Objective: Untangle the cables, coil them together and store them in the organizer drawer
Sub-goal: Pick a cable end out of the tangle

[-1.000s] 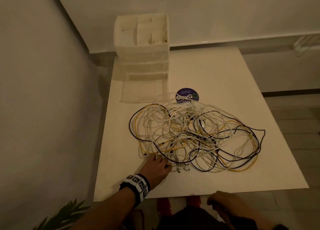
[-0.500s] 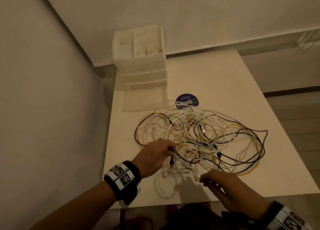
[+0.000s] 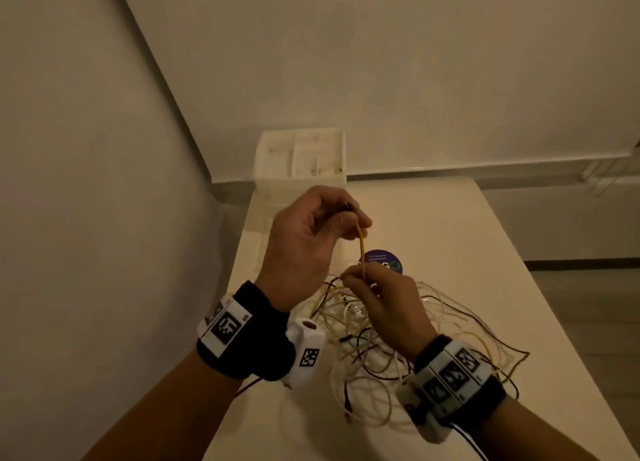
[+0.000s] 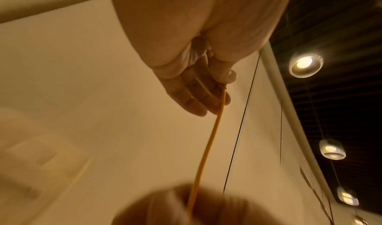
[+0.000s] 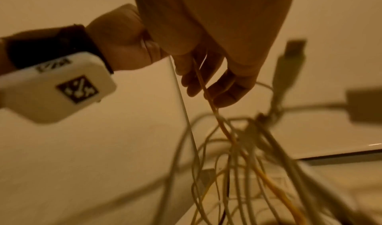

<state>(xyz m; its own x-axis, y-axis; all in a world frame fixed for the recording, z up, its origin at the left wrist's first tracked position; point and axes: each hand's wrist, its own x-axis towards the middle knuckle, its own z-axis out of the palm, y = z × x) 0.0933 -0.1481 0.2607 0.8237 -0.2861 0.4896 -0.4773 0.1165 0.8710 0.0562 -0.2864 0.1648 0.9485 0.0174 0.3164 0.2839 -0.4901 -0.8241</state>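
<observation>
1. Nearest, two wrists wear black bands with white marker blocks; the patterns are codes, not readable words.
2. The right hand (image 3: 381,297) pinches a yellow cable (image 3: 361,249) just above the tangle (image 3: 398,342), which lies on the white bench (image 3: 467,238).
3. The left hand (image 3: 308,242) is raised higher, thumb and fingers pinching the same cable near its dark end, so a short length runs taut between both hands.
4. To do this well, I judge: feed the cable through the lower pinch slowly and stop at snags rather than tugging knots tighter.
5. Beyond sits a round purple sticker (image 3: 384,263), its writing mostly hidden.
6. Farthest, the white organizer (image 3: 301,162) stands at the bench's far left corner.
</observation>
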